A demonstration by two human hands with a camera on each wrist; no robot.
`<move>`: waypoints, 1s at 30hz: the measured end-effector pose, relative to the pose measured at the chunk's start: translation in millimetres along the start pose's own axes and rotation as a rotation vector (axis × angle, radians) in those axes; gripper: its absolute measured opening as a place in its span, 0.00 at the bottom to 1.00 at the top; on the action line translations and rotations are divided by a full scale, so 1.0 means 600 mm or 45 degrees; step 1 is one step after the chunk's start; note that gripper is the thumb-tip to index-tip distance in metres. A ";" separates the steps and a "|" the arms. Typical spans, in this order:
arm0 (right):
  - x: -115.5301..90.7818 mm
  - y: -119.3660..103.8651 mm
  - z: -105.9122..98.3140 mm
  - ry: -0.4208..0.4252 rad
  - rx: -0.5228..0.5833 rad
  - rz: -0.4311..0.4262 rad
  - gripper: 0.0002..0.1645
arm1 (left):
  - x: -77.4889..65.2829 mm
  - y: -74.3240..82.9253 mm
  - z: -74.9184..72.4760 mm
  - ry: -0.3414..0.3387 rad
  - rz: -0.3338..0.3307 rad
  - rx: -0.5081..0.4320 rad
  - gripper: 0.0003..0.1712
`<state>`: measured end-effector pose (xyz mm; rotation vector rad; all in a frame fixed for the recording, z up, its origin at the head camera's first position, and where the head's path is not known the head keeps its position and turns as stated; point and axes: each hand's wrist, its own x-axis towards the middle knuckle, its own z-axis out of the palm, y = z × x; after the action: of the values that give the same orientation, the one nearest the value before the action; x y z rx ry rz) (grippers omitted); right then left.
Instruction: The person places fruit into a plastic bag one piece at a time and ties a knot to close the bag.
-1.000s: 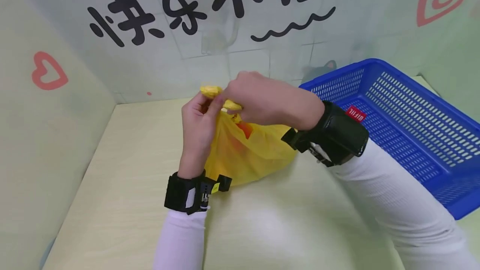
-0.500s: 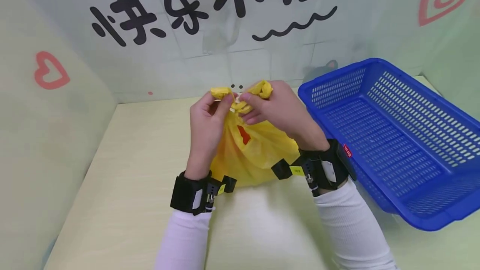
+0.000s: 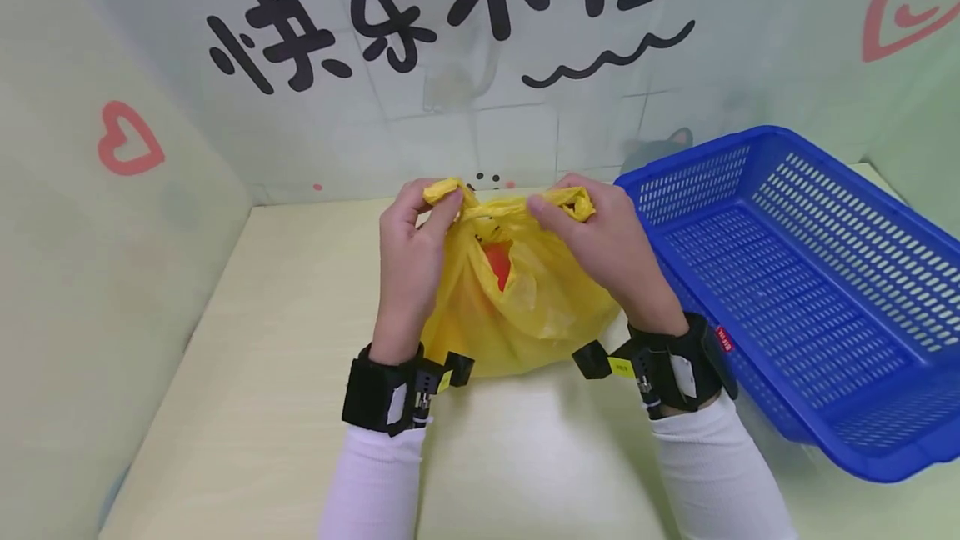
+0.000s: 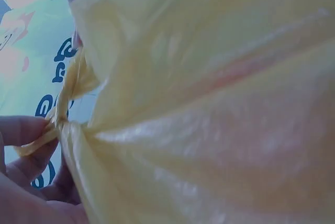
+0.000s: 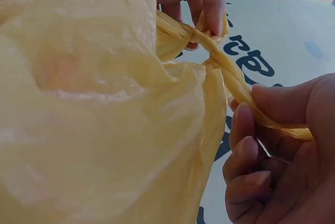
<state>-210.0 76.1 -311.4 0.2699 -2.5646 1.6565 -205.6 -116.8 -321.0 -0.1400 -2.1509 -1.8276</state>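
A yellow plastic bag sits bulging on the table, with something orange-red showing through a gap near its top. Its twisted handles cross over each other above that gap. My left hand pinches the left handle end between thumb and fingers. On the other side, my right hand grips the right handle, which stretches taut toward the crossing. Up close in the right wrist view, the twisted handle runs under my right thumb. The left wrist view is mostly filled by the bag's side.
A blue perforated basket stands to the right, close beside my right forearm. Behind the bag rises a wall with black lettering and a wavy line. Another wall bounds the table on the left.
My right hand has come back from over the left hand, taken hold of the handle and pulled it to the right. The handles now stretch out between both hands; the left hand kept its pinch.
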 end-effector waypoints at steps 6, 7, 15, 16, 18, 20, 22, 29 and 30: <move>-0.006 0.009 -0.018 0.011 -0.140 -0.063 0.25 | 0.007 0.002 -0.016 0.005 -0.055 -0.005 0.13; -0.006 0.012 -0.021 -0.004 -0.156 -0.057 0.25 | 0.009 0.001 -0.020 0.014 -0.082 -0.045 0.13; 0.001 0.038 -0.052 -0.121 -0.072 0.103 0.27 | 0.026 -0.026 -0.050 0.029 -0.315 -0.274 0.14; 0.001 0.041 -0.057 -0.133 -0.070 0.130 0.27 | 0.028 -0.031 -0.053 0.027 -0.331 -0.277 0.13; -0.001 0.046 -0.064 -0.151 -0.076 0.183 0.27 | 0.032 -0.039 -0.059 0.032 -0.356 -0.258 0.12; -0.003 0.048 -0.069 -0.168 -0.108 0.224 0.27 | 0.035 -0.046 -0.066 0.038 -0.371 -0.235 0.12; -0.005 0.049 -0.074 -0.190 -0.146 0.251 0.28 | 0.036 -0.051 -0.073 0.051 -0.375 -0.219 0.11; -0.018 0.050 -0.092 -0.261 -0.238 0.324 0.30 | 0.039 -0.062 -0.088 0.092 -0.361 -0.157 0.11; -0.019 0.052 -0.094 -0.270 -0.244 0.328 0.30 | 0.039 -0.063 -0.089 0.094 -0.359 -0.143 0.11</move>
<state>-206.5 141.2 -317.9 0.1103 -3.0051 1.5100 -229.0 -178.9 -342.5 0.2140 -2.1041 -2.0715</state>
